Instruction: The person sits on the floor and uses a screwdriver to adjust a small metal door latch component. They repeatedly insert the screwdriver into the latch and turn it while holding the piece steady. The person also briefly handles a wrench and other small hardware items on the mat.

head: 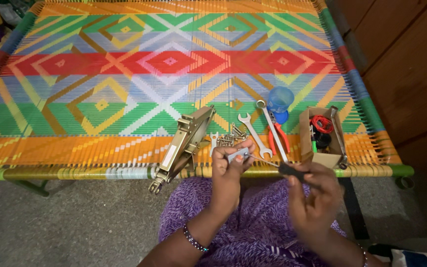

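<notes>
The left hand (228,160) pinches a small, light grey metal plate (237,155) by its edges. The right hand (312,190) grips a black-handled screwdriver (286,169); the plate looks stiff and likely slippery.

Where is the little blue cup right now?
In the head view the blue cup stands on the woven cot, right of middle, just beyond the red-handled pliers and left of the small cardboard box.
</notes>
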